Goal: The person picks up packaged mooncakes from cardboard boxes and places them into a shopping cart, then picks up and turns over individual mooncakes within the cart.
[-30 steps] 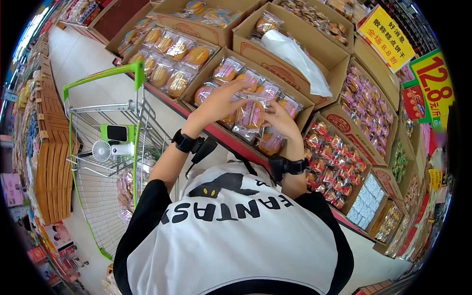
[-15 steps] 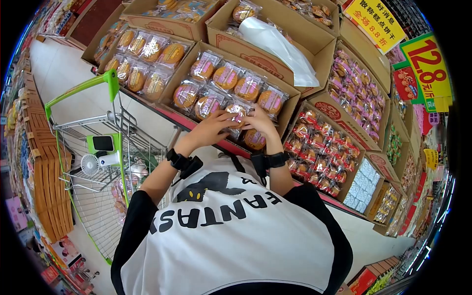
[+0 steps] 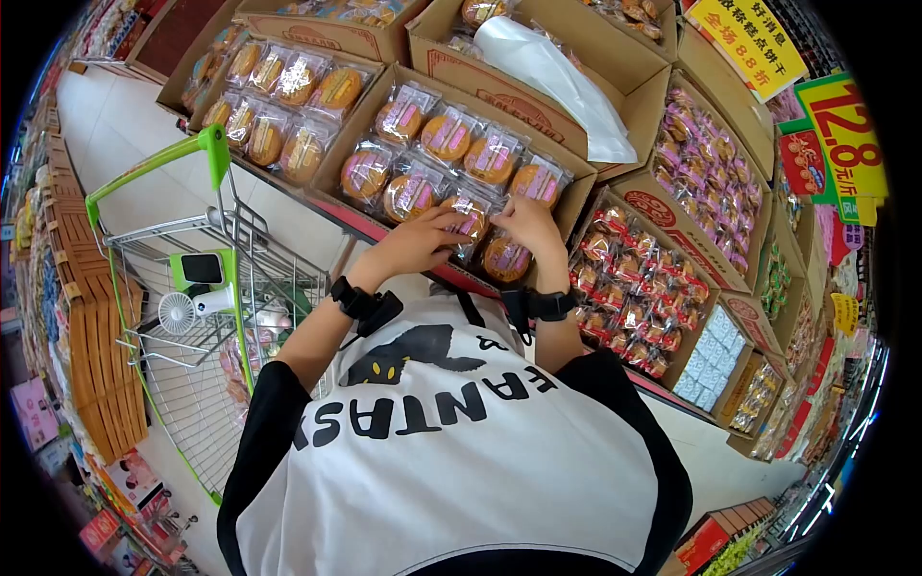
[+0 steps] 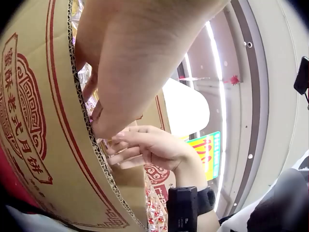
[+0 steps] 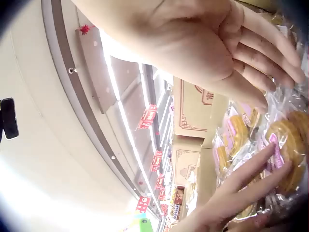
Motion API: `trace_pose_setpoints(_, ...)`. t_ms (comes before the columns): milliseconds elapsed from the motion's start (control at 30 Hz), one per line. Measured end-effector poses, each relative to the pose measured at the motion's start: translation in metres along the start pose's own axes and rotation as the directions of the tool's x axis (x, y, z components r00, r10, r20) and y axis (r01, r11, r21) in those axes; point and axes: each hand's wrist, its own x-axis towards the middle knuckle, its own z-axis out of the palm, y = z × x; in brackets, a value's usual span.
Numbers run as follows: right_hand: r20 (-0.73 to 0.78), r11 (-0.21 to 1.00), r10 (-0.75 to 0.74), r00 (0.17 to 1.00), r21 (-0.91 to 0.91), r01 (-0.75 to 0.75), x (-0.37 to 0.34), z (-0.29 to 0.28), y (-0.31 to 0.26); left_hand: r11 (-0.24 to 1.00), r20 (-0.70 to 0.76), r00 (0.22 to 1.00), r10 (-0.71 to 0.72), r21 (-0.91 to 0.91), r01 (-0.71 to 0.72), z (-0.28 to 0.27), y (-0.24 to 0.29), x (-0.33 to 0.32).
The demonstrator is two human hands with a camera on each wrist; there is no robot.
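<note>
A cardboard box [image 3: 331, 182] in the head view holds rows of round mooncakes in clear wrappers with pink print. My left hand [image 3: 416, 242] reaches over its near edge, fingers extended onto a wrapped mooncake [image 3: 468, 219] in the near rows. In the right wrist view, two fingers of that hand lie across a mooncake [image 5: 285, 145]. To the right of it is my right hand [image 3: 531, 228], beside the same mooncake and above another wrapped mooncake [image 3: 506, 257]. The right wrist view shows its fingers loosely extended, tips close to the clear wrapping, gripping nothing.
A green-handled shopping cart [image 3: 154, 151] stands at the left, carrying a small white fan [image 3: 177, 312] and a phone [image 3: 201, 269]. Red-wrapped snacks [image 3: 629, 288] fill the box at right. A white plastic bag [image 3: 552, 86] lies across the box behind.
Both hands have come down from mid-box with a mooncake, which now lies in the near rows. My right hand has shifted slightly right off it; my left fingers stay on it.
</note>
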Motion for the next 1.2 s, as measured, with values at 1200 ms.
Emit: trace_pose_setpoints(1200, 0.053, 0.892, -0.451, 0.891, 0.004, 0.451, -0.025, 0.004, -0.095, 0.819, -0.312, 0.902, -0.299, -0.568, 0.075, -0.057, 0.025, -0.070)
